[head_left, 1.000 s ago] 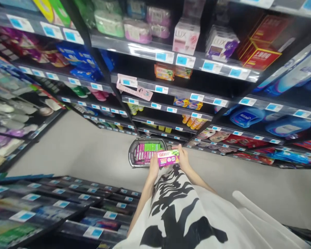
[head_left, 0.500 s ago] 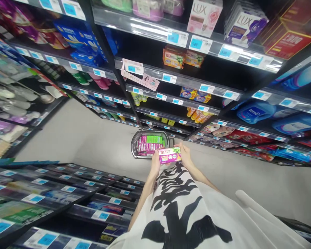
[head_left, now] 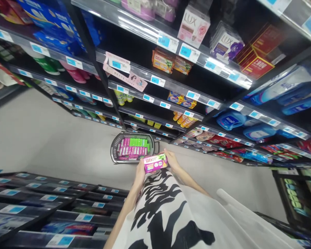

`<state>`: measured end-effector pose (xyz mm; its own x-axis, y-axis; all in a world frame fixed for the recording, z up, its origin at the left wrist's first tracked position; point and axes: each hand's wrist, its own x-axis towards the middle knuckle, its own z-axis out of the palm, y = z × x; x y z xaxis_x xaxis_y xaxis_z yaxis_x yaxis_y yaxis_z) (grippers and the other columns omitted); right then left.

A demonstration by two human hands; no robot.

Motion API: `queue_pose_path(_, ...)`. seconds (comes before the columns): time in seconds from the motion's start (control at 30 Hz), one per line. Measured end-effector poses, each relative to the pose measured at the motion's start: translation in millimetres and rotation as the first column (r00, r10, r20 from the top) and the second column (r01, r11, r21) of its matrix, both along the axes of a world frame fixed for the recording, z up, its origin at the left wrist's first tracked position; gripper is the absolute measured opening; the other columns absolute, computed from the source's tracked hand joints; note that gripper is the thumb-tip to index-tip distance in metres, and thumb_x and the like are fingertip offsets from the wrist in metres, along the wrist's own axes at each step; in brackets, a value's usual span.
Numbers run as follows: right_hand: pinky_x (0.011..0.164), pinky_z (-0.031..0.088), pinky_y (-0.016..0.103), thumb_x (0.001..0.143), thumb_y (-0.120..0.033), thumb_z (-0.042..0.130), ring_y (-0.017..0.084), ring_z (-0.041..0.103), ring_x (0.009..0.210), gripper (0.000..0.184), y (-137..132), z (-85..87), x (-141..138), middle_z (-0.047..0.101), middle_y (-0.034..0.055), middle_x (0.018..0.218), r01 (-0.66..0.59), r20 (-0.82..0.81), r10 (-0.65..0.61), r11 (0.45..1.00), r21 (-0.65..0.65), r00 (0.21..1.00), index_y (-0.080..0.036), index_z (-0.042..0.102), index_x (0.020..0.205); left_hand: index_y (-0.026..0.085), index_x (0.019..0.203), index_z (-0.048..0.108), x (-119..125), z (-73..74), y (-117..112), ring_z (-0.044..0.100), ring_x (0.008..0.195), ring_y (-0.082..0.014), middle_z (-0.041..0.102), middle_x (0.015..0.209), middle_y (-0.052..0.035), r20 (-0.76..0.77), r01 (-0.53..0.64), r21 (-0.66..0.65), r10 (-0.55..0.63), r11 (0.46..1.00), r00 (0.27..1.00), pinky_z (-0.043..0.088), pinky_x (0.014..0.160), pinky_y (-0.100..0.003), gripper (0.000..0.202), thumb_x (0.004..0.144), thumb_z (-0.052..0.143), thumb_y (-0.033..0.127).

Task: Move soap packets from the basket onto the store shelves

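A pink and green soap pack (head_left: 155, 162) is held level between both hands in front of my body. My left hand (head_left: 140, 172) grips its left end, and my right hand (head_left: 171, 160) grips its right end. Just beyond it, a grey wire basket (head_left: 115, 148) stands on the floor, filled with several pink and green packs of the same kind. The same packs (head_left: 162, 61) lie on the dark shelf above.
Tall black shelving (head_left: 171, 90) with blue price tags runs along the far side, holding soap boxes (head_left: 193, 26), bottles and blue detergent bags (head_left: 229, 119). A lower shelf unit (head_left: 41, 204) stands at my left. The grey floor aisle (head_left: 41, 138) stretches to the left.
The view has swung to the right and down, so the basket and shelves sit further left in the picture. Both hands still hold the pack, a little closer to my body.
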<state>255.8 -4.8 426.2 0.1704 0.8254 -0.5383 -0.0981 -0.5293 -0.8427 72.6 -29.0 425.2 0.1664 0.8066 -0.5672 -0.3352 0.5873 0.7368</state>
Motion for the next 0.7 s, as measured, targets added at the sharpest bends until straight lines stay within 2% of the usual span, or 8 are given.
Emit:
queue_pose_path(0.13,0.061,0.046,0.024,0.072,-0.087,0.064,0.016,0.063,0.069,0.079,-0.5,11.5,28.3,0.072,0.008,0.08,-0.291,-0.058,0.288,0.956,-0.041,0.956,-0.012,0.078,0.092,0.011,0.133,0.061,3.1,3.3,-2.0,0.072,0.057,-0.023,0.076,0.075,-0.0108,-0.048,0.085,-0.002,-0.085,0.996,0.995,0.058,0.048,-0.029,0.085,0.089,0.046,0.082)
queue_pose_path(0.3,0.076,0.051,0.025,0.057,-0.053,0.094,0.016,0.064,0.085,0.064,7.1,41.3,56.2,0.073,0.0053,0.1,-0.661,-0.037,0.66,0.75,-0.037,0.75,-0.014,0.075,0.104,0.012,0.145,0.054,10.9,9.7,-1.9,0.071,0.055,-0.0237,0.075,0.071,-0.009,0.014,0.229,0.005,-0.229,0.974,0.973,0.059,0.051,-0.033,0.088,0.09,0.045,0.08)
queue_pose_path(0.37,0.074,0.049,0.024,0.057,-0.047,0.095,0.015,0.062,0.082,0.059,8.9,50.9,63.0,0.072,0.0035,0.095,-0.751,-0.021,0.752,0.657,-0.067,0.659,-0.014,0.074,0.101,0.013,0.146,0.054,19.0,9.2,-1.5,0.072,0.058,-0.0243,0.077,0.074,-0.0099,0.047,0.279,0.02,-0.279,0.96,0.959,0.06,0.054,-0.034,0.09,0.088,0.048,0.082)
queue_pose_path(0.43,0.066,0.046,0.023,0.057,-0.047,0.095,0.013,0.057,0.074,0.052,8.4,56.2,72.5,0.068,0.0015,0.084,-0.777,0.011,0.782,0.62,-0.109,0.623,-0.013,0.073,0.09,0.013,0.144,0.056,31.1,7.2,-1.3,0.072,0.058,-0.0245,0.076,0.073,-0.0102,0.109,0.311,0.034,-0.313,0.95,0.943,0.059,0.054,-0.033,0.092,0.085,0.049,0.084)
queue_pose_path(0.5,0.06,0.04,0.022,0.053,-0.048,0.096,0.012,0.051,0.067,0.05,8.1,60.7,89.0,0.063,-0.0002,0.073,-0.742,0.091,0.755,0.655,-0.14,0.649,-0.013,0.069,0.076,0.011,0.14,0.059,45.0,6.3,0.6,0.07,0.053,-0.0252,0.073,0.063,-0.0097,0.201,0.329,0.048,-0.332,0.943,0.922,0.056,0.05,-0.032,0.097,0.082,0.049,0.088)
queue_pose_path(0.57,0.057,0.038,0.022,0.049,-0.05,0.097,0.011,0.049,0.063,0.051,14.1,70.5,112.3,0.061,-0.0003,0.069,-0.64,0.203,0.646,0.761,-0.106,0.735,-0.014,0.067,0.071,0.009,0.138,0.059,55.7,7.8,6.0,0.069,0.052,-0.026,0.074,0.063,-0.0115,0.295,0.324,0.083,-0.334,0.942,0.896,0.055,0.051,-0.033,0.099,0.081,0.049,0.089)
queue_pose_path(0.63,0.057,0.043,0.024,0.048,-0.052,0.096,0.012,0.053,0.063,0.054,31.5,89.8,137.5,0.065,0.0016,0.074,-0.448,0.276,0.43,0.894,0.003,0.859,-0.015,0.07,0.077,0.011,0.138,0.059,59.6,8.9,14.2,0.072,0.06,-0.0256,0.079,0.083,-0.0159,0.328,0.29,0.132,-0.318,0.948,0.89,0.057,0.058,-0.034,0.094,0.083,0.05,0.087)
queue_pose_path(0.7,0.062,0.052,0.027,0.053,-0.052,0.094,0.015,0.06,0.068,0.056,61.1,118.3,160.2,0.07,0.0045,0.084,-0.21,0.291,0.162,0.967,0.142,0.943,-0.016,0.071,0.089,0.016,0.138,0.06,57.6,5.9,21.6,0.075,0.073,-0.0247,0.079,0.107,-0.0168,0.283,0.246,0.173,-0.288,0.954,0.915,0.059,0.068,-0.033,0.085,0.085,0.054,0.082)
